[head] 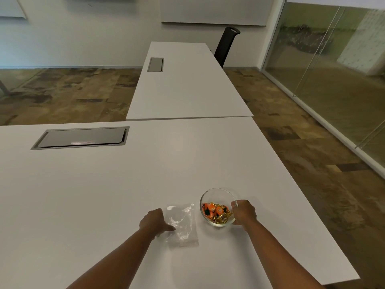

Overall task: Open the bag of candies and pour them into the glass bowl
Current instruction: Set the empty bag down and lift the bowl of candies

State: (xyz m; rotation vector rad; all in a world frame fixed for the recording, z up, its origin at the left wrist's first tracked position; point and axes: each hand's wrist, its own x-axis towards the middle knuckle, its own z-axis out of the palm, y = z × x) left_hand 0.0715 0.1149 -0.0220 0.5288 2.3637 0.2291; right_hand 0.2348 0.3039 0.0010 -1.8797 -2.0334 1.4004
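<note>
A clear glass bowl (210, 195) stands on the white table and holds orange and gold wrapped candies (216, 212). My right hand (244, 212) grips the bowl's right rim. Left of the bowl lies a clear plastic bag (184, 225), flat and empty-looking. My left hand (155, 221) rests on the table at the bag's left edge, fingers touching the plastic.
The white table (104, 195) has a grey cable hatch (81, 137) at the far left. A second white table (187, 86) adjoins beyond, with a black chair (226, 45) behind it. The table's right edge drops to carpet; a glass wall (333, 69) stands at right.
</note>
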